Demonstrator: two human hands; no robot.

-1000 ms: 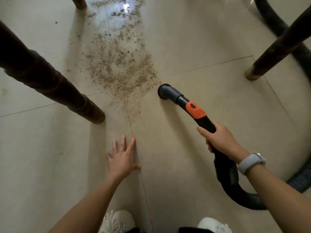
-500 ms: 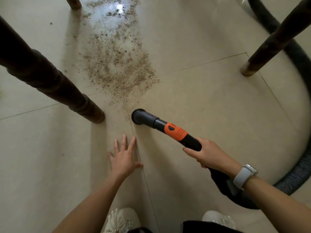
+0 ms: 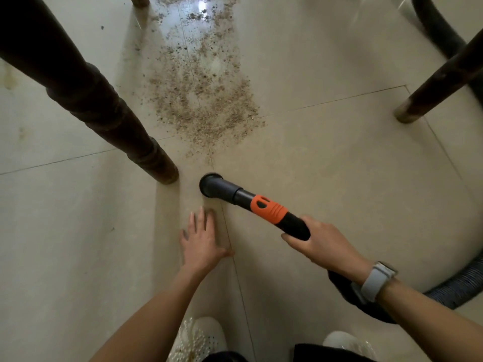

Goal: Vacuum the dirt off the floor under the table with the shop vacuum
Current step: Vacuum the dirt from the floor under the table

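- Nearest my body: two pale shoes, the left shoe (image 3: pixel 198 338) and the right shoe (image 3: pixel 347 343), both on the tile floor (image 3: pixel 65 257).
- One left hand (image 3: pixel 202 242), flat on the floor, fingers straight and spread, holding nothing; it lies in the same place as half a second ago.
- One right hand (image 3: pixel 322 244), fingers wrapped round the black handle of the vacuum wand (image 3: pixel 261 207); one grey watch (image 3: pixel 376 280) on that wrist.
- One wand, with one orange collar (image 3: pixel 269 209) just ahead of my grip.
- One round nozzle (image 3: pixel 210 184), mouth down on the floor at the near tip of the dirt, just right of the nearest leg's foot. A second ago it sat beside the right edge of the pile; it has since been drawn back toward me and leftward.
- One ribbed hose (image 3: pixel 460 286), running from behind my right wrist off the right edge, seen again at top right.
- Three dark wooden table legs: near left (image 3: pixel 104 113), right (image 3: pixel 441 82), far top (image 3: pixel 139 0).
- One dirt patch (image 3: pixel 203 100), brown crumbs spread along a tile joint between the legs, its bulk unchanged.
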